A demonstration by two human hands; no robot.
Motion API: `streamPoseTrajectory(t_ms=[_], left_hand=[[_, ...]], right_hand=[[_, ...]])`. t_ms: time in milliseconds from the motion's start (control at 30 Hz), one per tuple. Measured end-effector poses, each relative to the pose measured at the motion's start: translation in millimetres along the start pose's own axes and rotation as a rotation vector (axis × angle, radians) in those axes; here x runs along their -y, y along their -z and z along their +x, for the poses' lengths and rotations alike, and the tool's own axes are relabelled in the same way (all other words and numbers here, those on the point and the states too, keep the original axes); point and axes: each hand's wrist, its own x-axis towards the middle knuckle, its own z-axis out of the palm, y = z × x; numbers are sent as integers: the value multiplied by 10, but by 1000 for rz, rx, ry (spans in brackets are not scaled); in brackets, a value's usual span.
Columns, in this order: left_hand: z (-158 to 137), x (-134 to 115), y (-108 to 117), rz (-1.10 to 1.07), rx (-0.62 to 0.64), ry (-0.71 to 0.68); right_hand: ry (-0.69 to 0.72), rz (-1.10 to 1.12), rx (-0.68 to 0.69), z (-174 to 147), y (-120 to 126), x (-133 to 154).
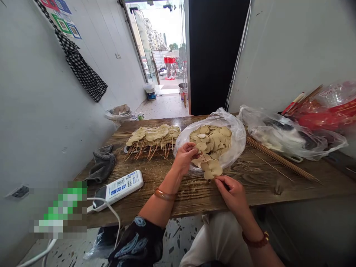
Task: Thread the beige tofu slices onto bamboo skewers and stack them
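My left hand (185,157) is closed, pinching a thin round beige slice (200,147) between thumb and fingertips. Just below it, a short piece of thin skewer (204,157) shows, leading to a cluster of skewered beige slices (211,168). At the lower edge of that cluster, the thumb and fingers of my right hand (232,191) are pinched closed; whether they grip the slices or the skewer's end is hidden. Behind both hands, an open clear plastic bag (238,142) is full of loose slices (218,139) of the same kind.
Finished-looking skewers of slices (155,135) lie piled on a tray at left. A grey cloth (102,163) and a white device (122,187) with a cable lie nearer. Bare bamboo skewers (280,159) and plastic bags (294,137) occupy the right side of the wooden table (172,193).
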Motion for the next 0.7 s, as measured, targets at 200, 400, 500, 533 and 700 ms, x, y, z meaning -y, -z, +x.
streamPoseTrajectory(t_ms=[200,400,500,533,700], left_hand=[[1,-15,2,-45,3,13],[-9,-9,0,-76,5,34],[-13,0,-7,-71,15,32],[-14,3,-11,-63,16,28],[-18,18,-34,-8,-1,-4]], right_hand=[[7,15,-3,-4,-3,1],[8,4,4,-4,0,-2],[7,-4,2,-2,0,6],[6,-4,1,-2,1,10],[-6,-2,8,0,6,22]])
